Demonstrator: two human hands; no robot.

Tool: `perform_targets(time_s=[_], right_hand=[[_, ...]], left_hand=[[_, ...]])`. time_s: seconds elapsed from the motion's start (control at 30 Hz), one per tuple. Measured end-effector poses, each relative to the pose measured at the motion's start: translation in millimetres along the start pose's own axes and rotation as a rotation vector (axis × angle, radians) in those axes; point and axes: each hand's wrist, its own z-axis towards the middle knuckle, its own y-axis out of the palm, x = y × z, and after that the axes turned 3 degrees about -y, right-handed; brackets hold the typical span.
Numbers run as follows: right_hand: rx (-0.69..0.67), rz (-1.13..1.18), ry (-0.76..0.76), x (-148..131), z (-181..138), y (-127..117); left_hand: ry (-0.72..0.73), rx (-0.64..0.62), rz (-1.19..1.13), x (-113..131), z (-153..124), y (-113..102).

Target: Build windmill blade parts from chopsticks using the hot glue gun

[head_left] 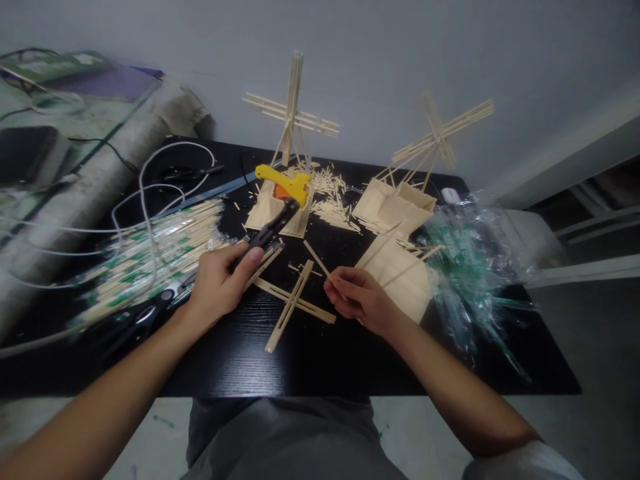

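Observation:
My left hand is closed around the handle of a black glue gun whose nozzle points up and right over the table. My right hand pinches a thin wooden stick that slants up to the left. Between the hands lies a cross of glued wooden sticks flat on the black table.
Two stick windmills stand at the back on wooden bases. A yellow glue gun rests on one base. Wrapped chopsticks, scissors and white cables lie left; crumpled plastic wrappers lie right. Stick offcuts are scattered.

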Motion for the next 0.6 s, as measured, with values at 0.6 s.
perform_targets(time_s=[0.6], right_hand=[[0.138,0.014,-0.216,0.9,0.5,2.1]], left_hand=[[-0.176,-0.093,-0.447,6.7,0.9,2.0]])
